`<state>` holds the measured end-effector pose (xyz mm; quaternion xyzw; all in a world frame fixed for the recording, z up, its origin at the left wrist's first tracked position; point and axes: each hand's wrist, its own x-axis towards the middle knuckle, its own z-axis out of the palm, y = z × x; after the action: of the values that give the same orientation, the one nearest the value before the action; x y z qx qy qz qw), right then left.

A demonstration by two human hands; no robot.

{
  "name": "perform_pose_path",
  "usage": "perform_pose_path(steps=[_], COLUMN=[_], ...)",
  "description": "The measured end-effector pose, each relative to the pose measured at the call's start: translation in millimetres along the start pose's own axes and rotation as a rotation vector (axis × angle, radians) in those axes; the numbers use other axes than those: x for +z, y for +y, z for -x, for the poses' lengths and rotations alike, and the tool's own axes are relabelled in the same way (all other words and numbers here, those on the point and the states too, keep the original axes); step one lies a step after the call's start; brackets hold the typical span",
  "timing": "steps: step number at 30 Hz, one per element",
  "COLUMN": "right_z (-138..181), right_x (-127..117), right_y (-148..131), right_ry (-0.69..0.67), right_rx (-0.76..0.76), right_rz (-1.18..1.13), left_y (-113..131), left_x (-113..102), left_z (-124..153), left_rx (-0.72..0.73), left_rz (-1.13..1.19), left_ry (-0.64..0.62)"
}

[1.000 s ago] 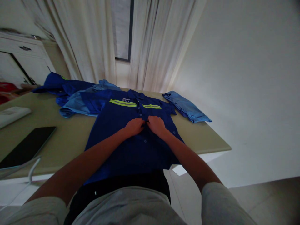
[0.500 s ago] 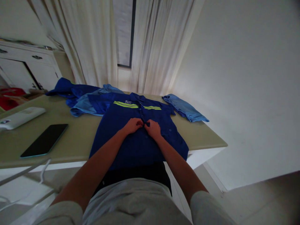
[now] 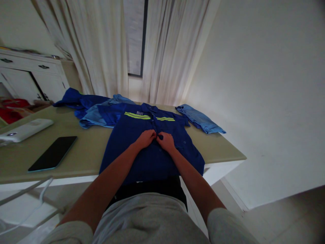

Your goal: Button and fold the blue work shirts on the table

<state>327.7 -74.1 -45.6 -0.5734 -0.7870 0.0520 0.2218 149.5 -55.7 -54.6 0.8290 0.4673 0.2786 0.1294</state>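
A dark blue short-sleeved work shirt (image 3: 142,162) with yellow-green reflective stripes across the chest lies front up, its collar pointing away from me. At the middle of its button placket, my left hand (image 3: 147,138) pinches the cloth edge. My right hand (image 3: 166,140) grips the placket right beside it, the fingertips of both nearly touching. Whether a button is between the fingers is too small to tell. More buttons show on the placket above and below the hands. The shirt's lower hem hangs at the table's front edge, near my body.
On the greenish table (image 3: 88,145) lie a black tablet-like device (image 3: 53,154) and a white device (image 3: 27,129) at left. Crumpled blue garments (image 3: 99,113) are behind them; a folded light-blue garment (image 3: 200,118) lies at back right. A white wall (image 3: 261,101) rises on the right.
Both hands stay pinched at the same spot on the placket, with only slight finger movement. The whole view has shifted a little, so things at left appear slightly further right and lower.
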Motion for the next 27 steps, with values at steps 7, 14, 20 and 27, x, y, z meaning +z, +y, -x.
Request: perform_pose_path(steps=[7, 14, 20, 27], right_z=[-2.7, -14.4, -19.7, -14.4], right_x=[3.6, 13.7, 18.7, 17.4], right_y=[4.7, 18.9, 28.2, 25.1], right_ry=[0.074, 0.092, 0.025, 0.064], right_rx=[-0.040, 0.019, -0.009, -0.053], right_rz=[-0.128, -0.359, -0.472, -0.447], left_y=[5.1, 3.3, -1.0, 2.4], left_x=[2.7, 6.9, 7.9, 7.3], left_z=[1.8, -0.6, 0.2, -2.0], left_rx=[0.005, -0.017, -0.037, -0.130], left_rz=[-0.014, -0.012, 0.058, 0.132], left_ry=[0.030, 0.052, 0.087, 0.116])
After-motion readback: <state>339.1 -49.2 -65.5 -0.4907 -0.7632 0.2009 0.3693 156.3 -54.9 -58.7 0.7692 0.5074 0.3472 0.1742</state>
